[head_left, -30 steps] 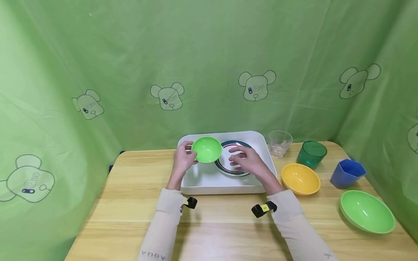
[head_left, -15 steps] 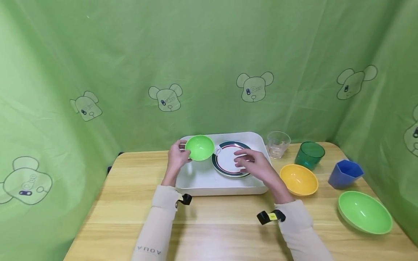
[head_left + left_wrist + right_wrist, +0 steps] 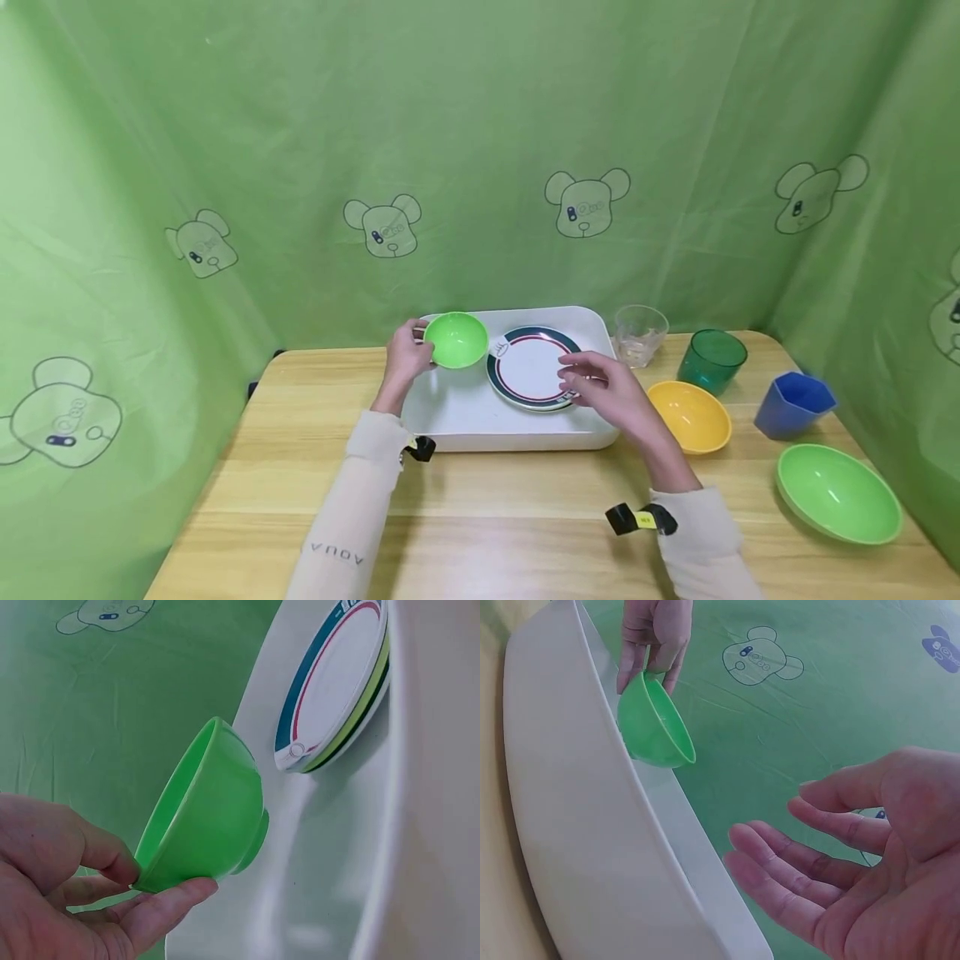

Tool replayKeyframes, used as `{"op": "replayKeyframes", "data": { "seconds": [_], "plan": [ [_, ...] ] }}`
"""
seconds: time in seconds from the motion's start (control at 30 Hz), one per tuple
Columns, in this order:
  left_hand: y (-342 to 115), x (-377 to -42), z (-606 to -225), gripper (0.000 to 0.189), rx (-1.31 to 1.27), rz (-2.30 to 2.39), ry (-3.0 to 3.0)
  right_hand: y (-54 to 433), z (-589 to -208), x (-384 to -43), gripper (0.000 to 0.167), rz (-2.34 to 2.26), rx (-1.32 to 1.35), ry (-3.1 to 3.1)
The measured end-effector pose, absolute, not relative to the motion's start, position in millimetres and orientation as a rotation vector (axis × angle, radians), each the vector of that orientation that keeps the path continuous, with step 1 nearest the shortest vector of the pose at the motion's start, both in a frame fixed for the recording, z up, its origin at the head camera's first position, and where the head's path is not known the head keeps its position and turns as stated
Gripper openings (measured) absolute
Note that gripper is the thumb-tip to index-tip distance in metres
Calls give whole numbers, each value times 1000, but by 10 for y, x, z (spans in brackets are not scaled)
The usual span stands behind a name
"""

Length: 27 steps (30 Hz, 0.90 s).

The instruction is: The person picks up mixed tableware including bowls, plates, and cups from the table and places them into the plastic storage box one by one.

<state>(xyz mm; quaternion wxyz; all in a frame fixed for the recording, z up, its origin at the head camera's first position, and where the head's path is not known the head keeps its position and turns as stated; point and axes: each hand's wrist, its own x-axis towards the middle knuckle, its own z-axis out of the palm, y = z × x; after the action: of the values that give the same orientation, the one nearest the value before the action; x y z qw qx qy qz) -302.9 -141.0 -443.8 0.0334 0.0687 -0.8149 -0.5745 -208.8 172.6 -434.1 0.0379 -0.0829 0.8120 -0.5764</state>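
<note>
My left hand [image 3: 407, 354] pinches the rim of a small green bowl [image 3: 457, 340] over the left part of a white tray [image 3: 480, 440]. In the left wrist view the bowl [image 3: 214, 814] is tilted, its foot facing the tray, with fingers and thumb at its near edge. Stacked plates [image 3: 528, 367] lie in the tray, the top one white with a dark green band and a red ring. Over the tray's right side is my right hand [image 3: 611, 392], holding nothing. Its fingers [image 3: 802, 862] are relaxed and spread in the right wrist view.
Right of the tray stand a clear cup [image 3: 640, 337], a dark green cup [image 3: 712, 362], an orange bowl [image 3: 690, 417], a blue cup [image 3: 793, 406] and a larger green bowl [image 3: 838, 493]. A green curtain [image 3: 480, 150] encloses the wooden table [image 3: 480, 517] at the back and sides.
The left hand has carried the small green bowl a little to the left. My right hand has drawn away to the right and toward me, baring more of the top plate.
</note>
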Motion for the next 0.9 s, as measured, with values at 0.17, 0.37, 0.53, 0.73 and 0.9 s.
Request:
{"op": "replayKeyframes", "data": {
  "seconds": [0.17,0.37,0.53,0.73,0.9],
  "plan": [
    [-1432,-3055,-4436,54,215,-1729,-2549,1762,-4394,-2045,37,-1753,-252,2533],
    [-1466,-3090,-4479,56,205,-1639,-2611,1799,-4389,-1984,38,-1763,-196,2559],
    [-1458,-3147,-4520,57,195,-1589,-2670,1851,-4362,-1946,41,-1779,-149,2560],
    [-1427,-3211,-4545,57,168,-1529,-2743,1893,-4400,-1930,41,-1805,-130,2536],
    [-1417,-3248,-4557,57,144,-1507,-2774,1890,-4412,-1930,41,-1825,-145,2524]
  ]
}}
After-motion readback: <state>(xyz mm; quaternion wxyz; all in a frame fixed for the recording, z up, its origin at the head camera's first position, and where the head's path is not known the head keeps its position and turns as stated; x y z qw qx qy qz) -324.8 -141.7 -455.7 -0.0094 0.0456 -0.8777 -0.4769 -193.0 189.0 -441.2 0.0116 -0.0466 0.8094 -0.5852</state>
